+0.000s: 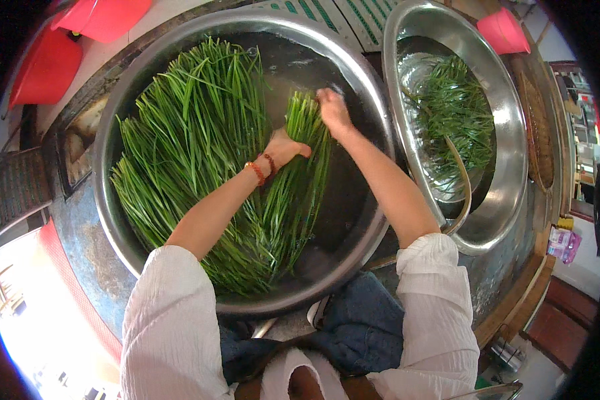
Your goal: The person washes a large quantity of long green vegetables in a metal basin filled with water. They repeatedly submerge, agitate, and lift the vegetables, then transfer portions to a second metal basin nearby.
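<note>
My left hand (282, 149), with red bead bracelets at the wrist, grips a bunch of green garlic chives (304, 117) near its pale stem ends. The bunch's leaves trail down into dark water. Beside those stem ends is my right hand (334, 111), its fingers bent and slightly blurred; whether they pinch any stem cannot be told. Both hands are over a large round metal basin (102, 200). Many more chives (195, 120) lie in its left half, stem ends pointing up and left. Water (350, 200) shows along the right side.
A second metal basin (511, 130) stands close on the right, holding water, loose greens (455, 115) and a curved hose (464, 185) over its near rim. Red tubs (47, 70) are at upper left, a pink bucket (504, 31) at upper right. Slotted drain covers (325, 15) lie beyond.
</note>
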The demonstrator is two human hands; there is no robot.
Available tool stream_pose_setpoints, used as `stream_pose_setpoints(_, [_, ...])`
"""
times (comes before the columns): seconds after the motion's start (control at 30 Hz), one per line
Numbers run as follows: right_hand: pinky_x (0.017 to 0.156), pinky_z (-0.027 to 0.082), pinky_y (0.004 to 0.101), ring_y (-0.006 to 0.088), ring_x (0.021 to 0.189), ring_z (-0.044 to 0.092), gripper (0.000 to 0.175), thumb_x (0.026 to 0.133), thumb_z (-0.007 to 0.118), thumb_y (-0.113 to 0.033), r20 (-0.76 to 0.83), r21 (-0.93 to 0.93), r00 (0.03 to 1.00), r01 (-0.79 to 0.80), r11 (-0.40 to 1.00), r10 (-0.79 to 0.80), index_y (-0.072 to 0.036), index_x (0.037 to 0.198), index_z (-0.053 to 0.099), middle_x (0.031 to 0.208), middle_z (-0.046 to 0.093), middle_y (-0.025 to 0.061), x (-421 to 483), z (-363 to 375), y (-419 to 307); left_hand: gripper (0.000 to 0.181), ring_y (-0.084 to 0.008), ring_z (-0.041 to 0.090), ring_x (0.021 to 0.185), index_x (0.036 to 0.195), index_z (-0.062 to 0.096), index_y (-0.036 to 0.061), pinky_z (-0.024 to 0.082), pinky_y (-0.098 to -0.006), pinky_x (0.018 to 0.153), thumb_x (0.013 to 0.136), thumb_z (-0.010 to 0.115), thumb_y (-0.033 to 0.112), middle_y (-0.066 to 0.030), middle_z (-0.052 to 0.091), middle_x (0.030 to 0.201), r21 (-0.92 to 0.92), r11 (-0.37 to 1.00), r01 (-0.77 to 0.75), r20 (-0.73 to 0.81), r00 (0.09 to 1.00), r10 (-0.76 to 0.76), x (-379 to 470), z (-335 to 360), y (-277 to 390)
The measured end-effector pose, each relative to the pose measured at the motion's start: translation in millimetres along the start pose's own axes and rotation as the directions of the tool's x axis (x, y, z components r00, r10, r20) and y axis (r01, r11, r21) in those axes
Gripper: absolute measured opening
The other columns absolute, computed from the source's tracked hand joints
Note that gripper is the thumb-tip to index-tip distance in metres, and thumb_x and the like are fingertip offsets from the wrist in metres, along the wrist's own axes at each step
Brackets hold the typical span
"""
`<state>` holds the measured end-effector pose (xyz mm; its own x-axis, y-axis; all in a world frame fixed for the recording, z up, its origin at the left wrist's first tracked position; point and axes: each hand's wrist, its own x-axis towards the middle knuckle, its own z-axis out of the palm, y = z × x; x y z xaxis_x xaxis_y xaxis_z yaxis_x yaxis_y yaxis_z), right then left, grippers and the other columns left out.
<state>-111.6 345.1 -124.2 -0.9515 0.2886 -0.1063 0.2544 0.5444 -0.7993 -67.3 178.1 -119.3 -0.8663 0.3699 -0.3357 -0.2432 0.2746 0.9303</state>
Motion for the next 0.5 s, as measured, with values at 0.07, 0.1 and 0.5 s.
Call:
stream_pose_setpoints(0.07, [0.077,0.042,0.0396,0.0253,0.087,0.056,0.033,0.095,0.042,-0.029,0.027,0.177,0.987,-0.162,0.971,0.159,-0.002,0.097,0.060,0.098,0.060,0.0139,21,-21,22,0.044,-0.0223,0.059,0.082,0.094,0.060,-0.0021,0.047,-0.0313,0.078,0.058,0.075,0.020,-0.0130,0.064,0.088,-0.002,1.000,-0.028,0.096,0.995,0.028,-3,0,21])
stream_pose_setpoints(0.1, [0.079,0.042,0.0382,0.0228,0.088,0.055,0.032,0.095,0.042,-0.031,0.037,0.246,0.984,-0.178,0.953,0.174,-0.005,0.102,0.059,0.101,0.060,0.0119,21,-27,19,0.046,-0.0224,0.060,0.081,0.095,0.060,-0.0021,0.047,-0.0313,0.078,0.058,0.075,0.021,-0.0131,0.064,0.088,0.037,0.999,0.005,0.119,0.993,-0.009,-6,-6,31])
stream_pose_setpoints(0.5, [0.072,0.046,0.0461,0.0376,0.081,0.061,0.047,0.089,0.044,-0.049,0.211,-0.379,0.976,0.133,0.916,-0.054,-0.008,0.078,0.065,0.081,0.064,0.0183,12,-21,-37,0.057,-0.0225,0.062,0.088,0.106,0.060,0.0017,0.047,-0.0326,0.082,0.060,0.077,0.030,-0.0118,0.065,0.098,0.202,0.976,-0.086,0.225,0.974,0.039,-8,-5,9])
